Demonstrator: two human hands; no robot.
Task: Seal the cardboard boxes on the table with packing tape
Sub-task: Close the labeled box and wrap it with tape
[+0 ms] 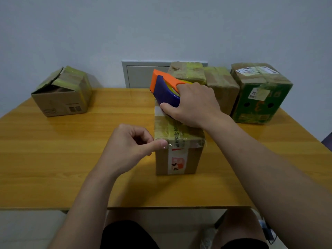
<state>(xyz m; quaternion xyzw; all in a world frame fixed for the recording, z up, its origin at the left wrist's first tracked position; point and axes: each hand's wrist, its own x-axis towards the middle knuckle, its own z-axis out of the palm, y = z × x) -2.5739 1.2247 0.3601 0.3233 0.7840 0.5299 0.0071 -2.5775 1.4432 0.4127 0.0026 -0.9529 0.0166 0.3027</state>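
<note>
Pale grey wall [161, 24] behind, with a white panel [142, 74] set low in it. Wood-grain table [53, 159] fills the view; person seated at the near edge. Green box [260, 97] far right, taped, labels on top. Two brown taped boxes [222, 90] just left of it, touching each other. Open-flapped box [62, 94] far left, well apart from the others. Centre box [177, 159] stands in front of the person, yellowish tape [168, 130] running along its top. Right hand [194, 105] reaches over that box, fingers wrapped around the orange-and-blue tape dispenser [167, 90], which sits tilted on the far end of the box top. Left hand [129, 148]: thumb [159, 145] straight, pressing the tape end at the box's near top edge; other fingers curled in, holding nothing.
</note>
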